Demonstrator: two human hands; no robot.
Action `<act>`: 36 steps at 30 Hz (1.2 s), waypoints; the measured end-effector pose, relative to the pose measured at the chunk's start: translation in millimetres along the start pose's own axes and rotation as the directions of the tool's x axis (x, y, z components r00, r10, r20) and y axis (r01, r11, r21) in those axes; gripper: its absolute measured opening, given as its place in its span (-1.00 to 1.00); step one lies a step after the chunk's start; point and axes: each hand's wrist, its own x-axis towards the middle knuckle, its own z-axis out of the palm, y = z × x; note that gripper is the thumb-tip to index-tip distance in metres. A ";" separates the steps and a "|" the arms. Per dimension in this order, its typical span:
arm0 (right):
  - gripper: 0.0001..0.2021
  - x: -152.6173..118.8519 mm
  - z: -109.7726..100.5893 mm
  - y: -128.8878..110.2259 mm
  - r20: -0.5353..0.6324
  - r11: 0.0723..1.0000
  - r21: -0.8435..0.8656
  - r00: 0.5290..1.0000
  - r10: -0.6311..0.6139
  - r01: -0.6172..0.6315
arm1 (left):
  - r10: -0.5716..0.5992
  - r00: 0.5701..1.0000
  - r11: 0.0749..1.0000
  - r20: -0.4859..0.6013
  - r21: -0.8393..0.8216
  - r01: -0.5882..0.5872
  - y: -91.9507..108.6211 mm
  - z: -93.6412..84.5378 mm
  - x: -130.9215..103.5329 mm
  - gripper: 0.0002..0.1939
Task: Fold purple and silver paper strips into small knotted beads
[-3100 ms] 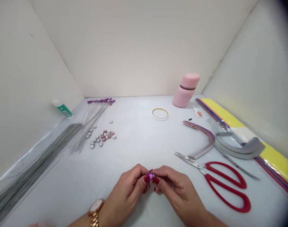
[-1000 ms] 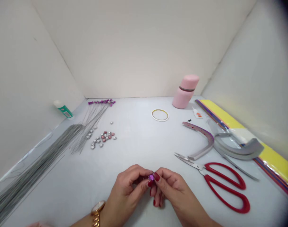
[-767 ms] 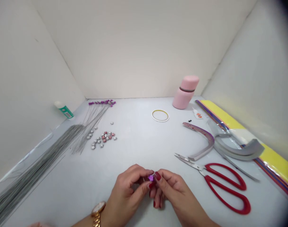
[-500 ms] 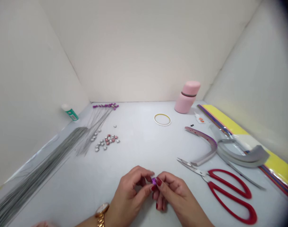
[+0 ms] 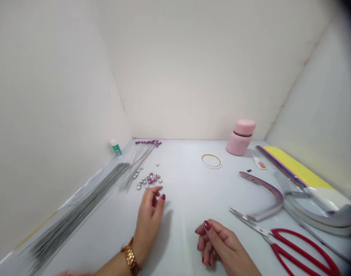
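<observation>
My left hand (image 5: 150, 209) is over the table just in front of a pile of small folded stars (image 5: 154, 177), silver and reddish. Its thumb and fingers are apart and nothing shows between them. Among the pile lies a purple star (image 5: 152, 181), close to those fingertips. My right hand (image 5: 217, 245) rests lower down, left of the red-handled scissors (image 5: 296, 245). Its fingers are curled, with the thumb against the index finger, and I see nothing in them.
Grey wire stems (image 5: 86, 214) lie at left, beside stems with purple stars (image 5: 148, 142) and a glue stick (image 5: 116, 148). A tape ring (image 5: 211, 166), pink flask (image 5: 240, 140), glue bottle (image 5: 261, 164), paper strips (image 5: 274, 199) and coloured sheets (image 5: 302, 168) are farther right.
My hands have parted: the left has moved forward and left to the star pile, where a purple star now lies. The purple piece between my fingertips is gone from them. The view has shifted.
</observation>
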 end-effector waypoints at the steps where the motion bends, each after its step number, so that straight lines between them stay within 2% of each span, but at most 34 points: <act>1: -0.59 0.0 -0.2 1.0 0.005 1.000 -0.006 1.000 -0.009 0.009 | 0.037 0.993 0.999 0.111 -0.014 -0.036 3.3 2.3 -5.5 -0.81; 3: -0.60 0.2 -0.6 3.0 0.027 0.999 -0.027 0.999 -0.023 0.024 | 0.137 0.942 0.991 0.305 -0.035 -0.133 10.9 8.3 -16.3 -0.81; 4: -0.60 0.3 -0.7 3.8 0.040 0.999 -0.043 0.999 -0.029 0.031 | 0.185 0.902 0.982 0.389 -0.037 -0.185 14.0 11.3 -20.6 -0.80; 6: -0.61 0.6 -0.6 4.7 0.064 0.996 -0.074 0.997 -0.036 0.041 | 0.271 0.794 0.951 0.544 -0.025 -0.308 17.1 16.0 -25.7 -0.80; 8: -0.62 0.8 -0.4 4.5 0.069 0.993 -0.103 0.996 -0.050 0.057 | 0.307 0.722 0.922 0.621 -0.006 -0.387 16.6 18.3 -26.4 -0.79; 9: -0.63 0.8 -0.3 3.9 0.068 0.990 -0.121 0.996 -0.060 0.068 | 0.309 0.711 0.916 0.632 0.002 -0.400 15.6 18.4 -25.7 -0.78; 14: -0.66 1.3 -0.6 -0.1 0.012 0.961 -0.239 0.990 -0.142 0.141 | 0.264 0.759 0.951 0.595 -0.030 -0.308 11.4 13.4 -22.6 -0.74; 17: -0.67 3.8 -2.9 -2.0 -0.052 0.924 -0.338 0.977 -0.208 0.179 | 0.234 0.757 0.958 0.610 -0.012 -0.287 9.6 9.8 -21.7 -0.73; 20: -0.66 5.4 -7.1 -7.2 -0.093 0.773 -0.602 0.944 -0.317 0.200 | 0.232 0.710 0.958 0.665 -0.028 -0.287 11.7 7.7 -20.9 -0.74; 23: -0.73 3.9 -17.5 -20.7 -0.164 0.661 -0.733 0.903 -0.397 0.158 | 0.199 0.709 0.968 0.677 -0.022 -0.251 18.1 7.0 -21.0 -0.80; 26: -0.80 1.4 -42.7 -40.6 -0.274 0.522 -0.853 0.831 -0.483 0.023 | 0.163 0.714 0.968 0.681 0.031 -0.250 21.7 8.7 -21.6 -0.77; 28: -0.78 -0.4 -67.6 -52.9 -0.388 0.443 -0.885 0.759 -0.523 -0.147 | 0.171 0.708 0.958 0.685 0.054 -0.283 21.0 10.5 -22.1 -0.75; 30: -0.71 -2.3 -94.2 -60.8 -0.516 0.391 -0.853 0.673 -0.530 -0.347 | 0.190 0.700 0.946 0.688 0.062 -0.319 19.3 12.1 -22.7 -0.74; 32: -0.65 -3.7 -117.3 -63.3 -0.602 0.345 -0.797 0.615 -0.510 -0.495 | 0.199 0.694 0.938 0.692 0.070 -0.339 17.7 13.2 -23.3 -0.74; 34: -0.62 -3.4 -133.1 -61.2 -0.644 0.301 -0.759 0.595 -0.481 -0.578 | 0.203 0.687 0.935 0.698 0.072 -0.349 16.9 13.9 -23.4 -0.74; 36: -0.59 -1.2 -141.0 -57.0 -0.660 0.269 -0.742 0.598 -0.455 -0.615 | 0.208 0.687 0.932 0.696 0.073 -0.356 16.4 14.4 -23.0 -0.74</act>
